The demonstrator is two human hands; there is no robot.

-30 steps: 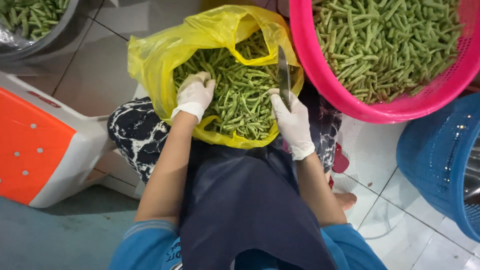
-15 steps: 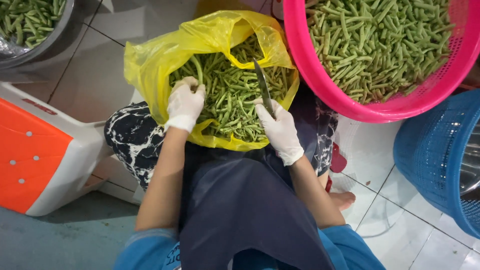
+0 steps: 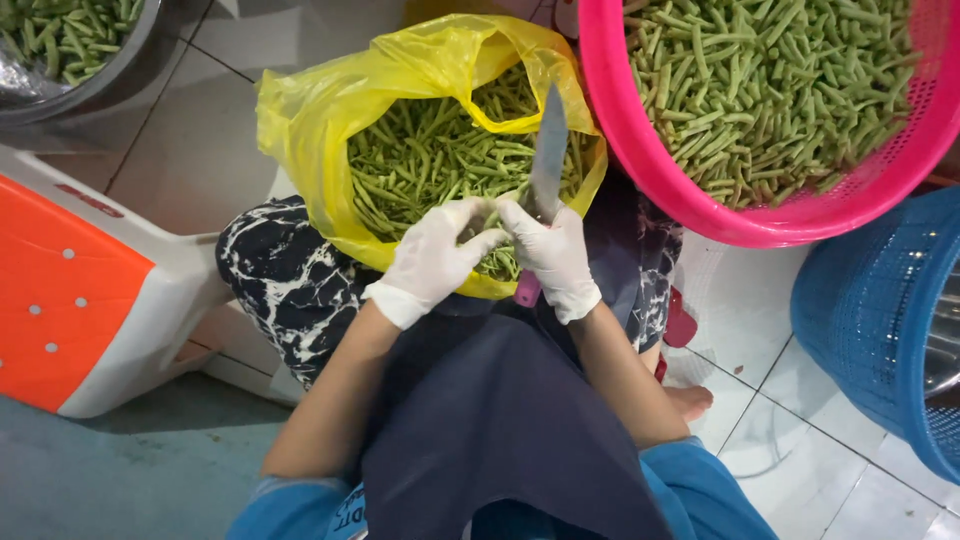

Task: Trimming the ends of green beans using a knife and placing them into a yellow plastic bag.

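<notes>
1. Gripping a knife (image 3: pixel 548 150) in the gloved right hand (image 3: pixel 556 258), fingers closed round its pink handle, blade pointing up and away over the open yellow bag (image 3: pixel 300 130).
2. Meeting it just beside, the gloved left hand (image 3: pixel 437 255), fingers curled and pinching toward the right hand's fingertips; probably a bean or two held between them, though too small and too hidden by the gloves to tell for sure.
3. Resting on the lap directly beyond both hands, that yellow bag, mouth pulled wide, packed with long whole green beans (image 3: pixel 420 160).
4. Sitting beyond and to the right of the right hand, touching the bag's edge, a pink basket (image 3: pixel 640 160) heaped with short cut bean pieces (image 3: pixel 770 80).
5. Standing well apart to the far left of the left hand, a metal bowl (image 3: pixel 110 85) holding more green pieces.
6. Lying left of the left hand on the tiled floor (image 3: pixel 150 150), an orange and white stool (image 3: pixel 70 290); right of the right hand, a blue basket (image 3: pixel 880 320), contents not clear.
7. Judging progress: a large share seemingly done, given the full pink basket and the bowl; plenty left, given the bag not far from full of whole beans.
8. Judging the step in hand: trimming or cutting beans held over the bag, one small pinch at a time.
</notes>
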